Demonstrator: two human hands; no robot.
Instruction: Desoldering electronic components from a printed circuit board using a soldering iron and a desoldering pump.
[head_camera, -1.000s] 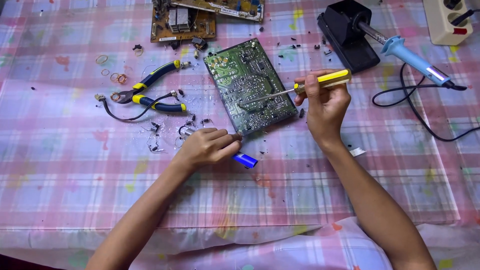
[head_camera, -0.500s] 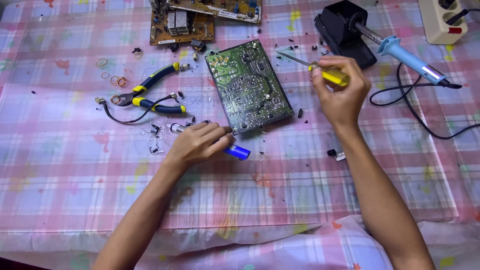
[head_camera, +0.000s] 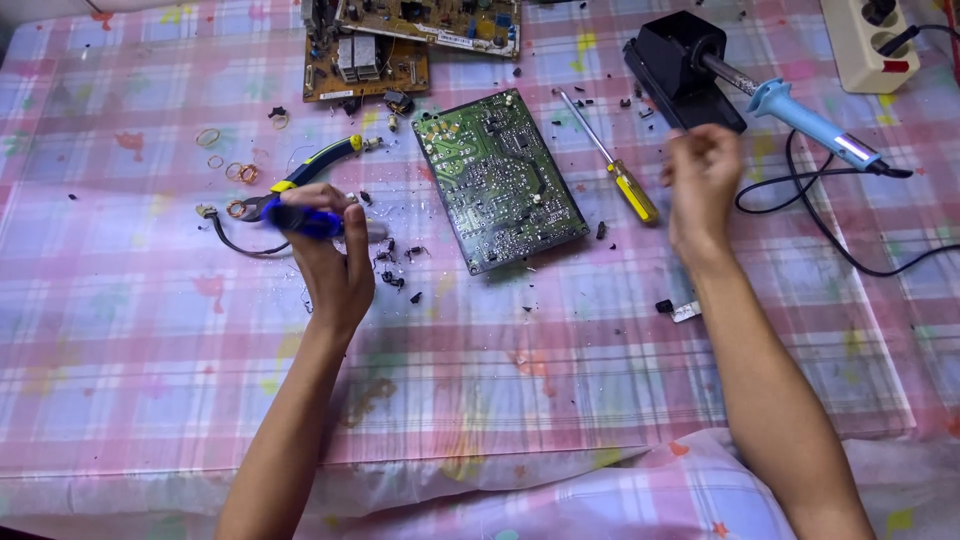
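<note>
Gripping a blue tool (head_camera: 303, 220), left hand (head_camera: 335, 265); right hand (head_camera: 700, 180) loosely curled, empty.

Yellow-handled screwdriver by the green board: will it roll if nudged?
Probably somewhat. The screwdriver lies flat on the tablecloth, apart from the green circuit board; its rounded handle and thin shaft suggest it could roll sideways. It looks stiff and light, so an easy pickup. The soft cloth and scattered debris may slow any roll.

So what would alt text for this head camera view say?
A person's left hand grips a blue-handled tool beside a green circuit board on a pink checked tablecloth; the empty right hand hovers near a yellow-handled screwdriver.
</note>
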